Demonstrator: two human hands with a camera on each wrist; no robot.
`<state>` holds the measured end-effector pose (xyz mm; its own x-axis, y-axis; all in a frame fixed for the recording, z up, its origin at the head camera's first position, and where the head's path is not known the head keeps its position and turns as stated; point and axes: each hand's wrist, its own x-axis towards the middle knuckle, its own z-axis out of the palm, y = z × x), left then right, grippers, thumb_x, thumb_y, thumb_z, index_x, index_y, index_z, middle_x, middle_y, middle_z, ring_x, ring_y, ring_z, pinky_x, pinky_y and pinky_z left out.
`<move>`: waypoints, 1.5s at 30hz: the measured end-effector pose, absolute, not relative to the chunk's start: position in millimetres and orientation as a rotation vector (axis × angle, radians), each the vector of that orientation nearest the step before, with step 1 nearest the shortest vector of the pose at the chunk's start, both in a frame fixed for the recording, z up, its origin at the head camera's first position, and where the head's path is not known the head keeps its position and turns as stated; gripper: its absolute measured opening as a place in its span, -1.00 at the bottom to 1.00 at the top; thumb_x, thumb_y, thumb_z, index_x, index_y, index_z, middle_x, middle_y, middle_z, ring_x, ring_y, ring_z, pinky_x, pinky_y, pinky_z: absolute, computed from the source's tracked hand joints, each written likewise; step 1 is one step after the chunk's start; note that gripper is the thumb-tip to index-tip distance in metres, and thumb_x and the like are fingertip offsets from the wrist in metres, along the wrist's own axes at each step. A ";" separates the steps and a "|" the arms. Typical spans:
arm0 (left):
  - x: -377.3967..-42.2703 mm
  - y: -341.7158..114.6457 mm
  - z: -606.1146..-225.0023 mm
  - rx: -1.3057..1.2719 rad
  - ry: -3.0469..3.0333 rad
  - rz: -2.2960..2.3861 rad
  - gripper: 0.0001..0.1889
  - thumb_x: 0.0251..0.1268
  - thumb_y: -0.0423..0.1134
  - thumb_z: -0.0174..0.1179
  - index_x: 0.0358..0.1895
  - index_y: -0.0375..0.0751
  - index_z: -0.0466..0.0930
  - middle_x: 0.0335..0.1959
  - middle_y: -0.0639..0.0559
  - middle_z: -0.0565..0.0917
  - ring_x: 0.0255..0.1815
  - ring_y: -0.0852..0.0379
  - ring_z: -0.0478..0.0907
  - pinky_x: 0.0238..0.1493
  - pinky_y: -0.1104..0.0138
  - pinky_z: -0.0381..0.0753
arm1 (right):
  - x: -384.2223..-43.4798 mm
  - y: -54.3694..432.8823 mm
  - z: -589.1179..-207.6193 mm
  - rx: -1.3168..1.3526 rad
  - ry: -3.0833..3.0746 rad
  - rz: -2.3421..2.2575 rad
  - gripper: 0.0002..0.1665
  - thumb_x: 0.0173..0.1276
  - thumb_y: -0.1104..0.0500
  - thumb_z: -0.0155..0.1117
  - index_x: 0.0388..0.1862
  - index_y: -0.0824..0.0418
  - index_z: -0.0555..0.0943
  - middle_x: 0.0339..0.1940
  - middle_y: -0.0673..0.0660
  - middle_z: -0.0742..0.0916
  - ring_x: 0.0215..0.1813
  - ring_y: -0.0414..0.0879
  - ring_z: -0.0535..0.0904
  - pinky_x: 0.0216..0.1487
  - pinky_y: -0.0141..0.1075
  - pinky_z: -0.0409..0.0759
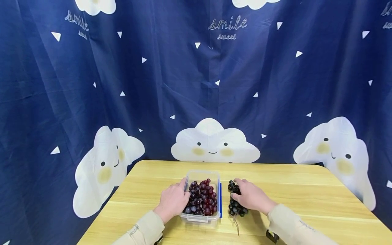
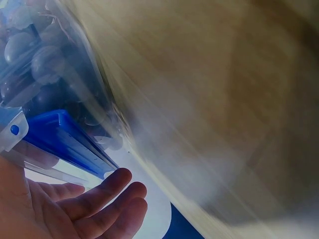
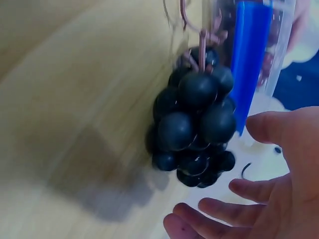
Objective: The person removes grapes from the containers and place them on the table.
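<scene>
My right hand (image 1: 252, 196) stood wide beside soft, slippery-looking dark grapes (image 3: 194, 114), best held by the stem (image 3: 202, 52); my left hand (image 1: 173, 200) lay loose against the box (image 1: 199, 219).

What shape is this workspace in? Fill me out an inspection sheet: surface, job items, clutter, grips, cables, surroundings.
Surface: pale wood-grain table, with shadows below the hands.
Job items: clear container holding red-purple grapes, a blue clip along its right side; dark bunch of grapes on the table to its right, stem toward the person.
Clutter: nothing seen.
Left grip: at the container's left side, fingers loosely extended.
Right grip: fingers spread at the dark bunch, not closed round it; contact unclear.
Cables: nothing seen.
Surroundings: dark-blue curtain behind the table, printed with smiling clouds.
</scene>
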<state>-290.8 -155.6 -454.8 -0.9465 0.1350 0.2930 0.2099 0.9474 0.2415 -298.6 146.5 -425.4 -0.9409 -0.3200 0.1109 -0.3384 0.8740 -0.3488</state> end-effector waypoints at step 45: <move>-290.4 -154.7 -455.1 -0.247 -2.819 -0.393 -0.43 0.37 -0.05 0.10 0.42 -0.10 0.39 -0.28 -0.05 0.71 -0.31 -0.05 0.66 -0.46 0.07 0.55 | -353.1 136.2 -436.1 0.353 -3.112 0.502 -0.50 0.35 0.05 0.31 0.22 0.22 0.60 0.13 0.25 0.73 0.10 0.23 0.66 0.03 0.15 0.60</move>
